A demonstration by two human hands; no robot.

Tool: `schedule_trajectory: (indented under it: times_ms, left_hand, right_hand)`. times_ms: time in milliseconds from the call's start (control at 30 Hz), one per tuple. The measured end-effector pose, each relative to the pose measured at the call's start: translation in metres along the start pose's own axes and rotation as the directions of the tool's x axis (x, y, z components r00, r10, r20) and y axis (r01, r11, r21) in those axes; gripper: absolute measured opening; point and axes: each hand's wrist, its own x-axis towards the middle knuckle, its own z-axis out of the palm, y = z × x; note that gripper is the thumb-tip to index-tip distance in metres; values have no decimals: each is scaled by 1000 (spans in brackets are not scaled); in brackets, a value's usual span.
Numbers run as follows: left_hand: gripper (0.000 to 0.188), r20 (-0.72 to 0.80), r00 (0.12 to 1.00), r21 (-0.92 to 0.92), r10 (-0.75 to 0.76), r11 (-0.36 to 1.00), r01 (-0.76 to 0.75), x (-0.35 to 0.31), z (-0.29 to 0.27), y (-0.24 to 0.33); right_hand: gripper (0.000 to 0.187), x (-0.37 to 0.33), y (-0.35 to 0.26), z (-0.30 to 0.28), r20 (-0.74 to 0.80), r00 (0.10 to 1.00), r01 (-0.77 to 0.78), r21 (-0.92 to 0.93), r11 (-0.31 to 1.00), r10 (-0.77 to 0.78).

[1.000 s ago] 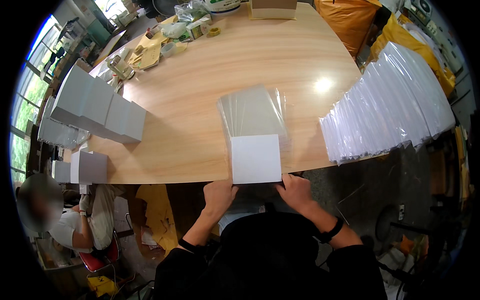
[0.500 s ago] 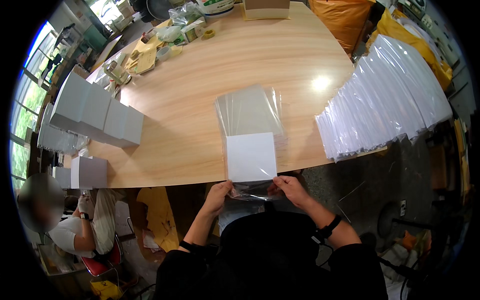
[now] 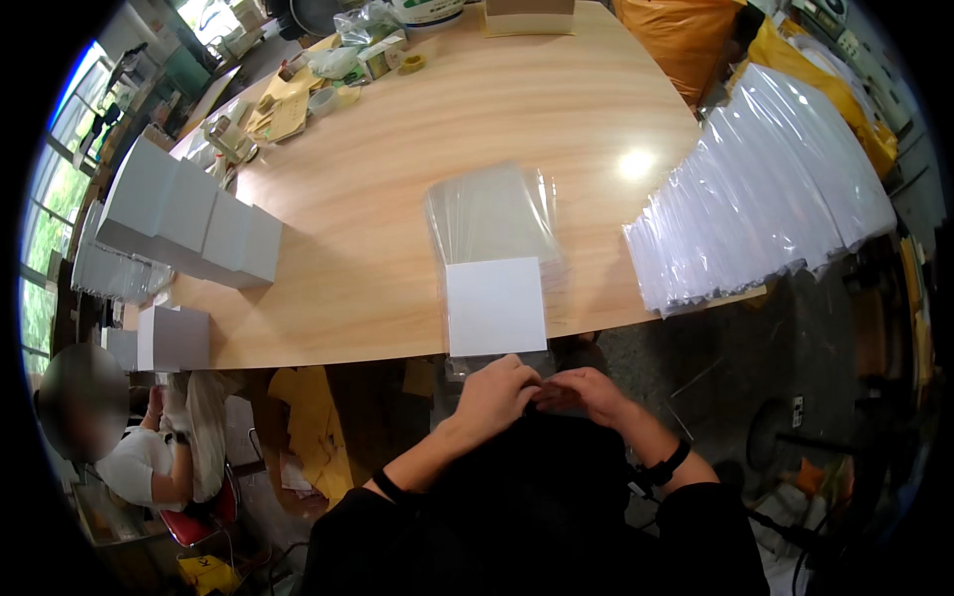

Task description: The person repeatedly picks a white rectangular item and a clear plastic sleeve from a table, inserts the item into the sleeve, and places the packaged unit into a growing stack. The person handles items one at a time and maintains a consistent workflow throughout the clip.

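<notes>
A white square sheet or card (image 3: 496, 308) lies inside a clear plastic bag whose end hangs past the table's near edge. Under it, more clear plastic bags (image 3: 487, 207) are spread in a stack. My left hand (image 3: 496, 397) covers part of the overhanging bag end, its fingers bent together. My right hand (image 3: 588, 394) meets it from the right, fingers curled in and pressed together. Both sets of fingertips come together just below the card's near right corner. Whatever sits between them is hidden or too small to make out.
Wrapped white packets (image 3: 760, 189) stand in a long row at the right. White stacks (image 3: 189, 214) rise on the left, with another white stack (image 3: 174, 338) nearer. A seated person (image 3: 149, 457) is at left. Tape (image 3: 412, 64) and packaging lie toward the back of the wooden table (image 3: 358, 219).
Both hands have left the card's two near corners and come together below it. My left hand moved right and nearer; my right moved slightly nearer. The card stays almost in place.
</notes>
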Motion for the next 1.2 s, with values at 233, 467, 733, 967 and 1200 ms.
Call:
schedule_trajectory:
  times_ms: [233,467,733,967,1200]
  left_hand:
    - [18,62,996,108,57,992,-63,15,21,7]
    - [18,-26,999,56,39,998,-38,16,19,11]
    - [14,-5,995,120,101,988,-99,16,26,6]
    - [16,176,984,-181,-17,982,49,12,15,-6]
    - [12,137,865,-570,-482,676,467,-128,-108,-151]
  right_hand:
    - [36,-11,11,5,-69,997,38,223,974,-23]
    - [39,-4,7,-3,-73,997,29,279,960,-9]
    - [43,-9,-6,4,-124,991,-23,233,972,53]
    - [33,43,-12,7,-169,975,146,-7,989,-145]
    - [35,40,-19,9,-242,963,131,41,991,-117]
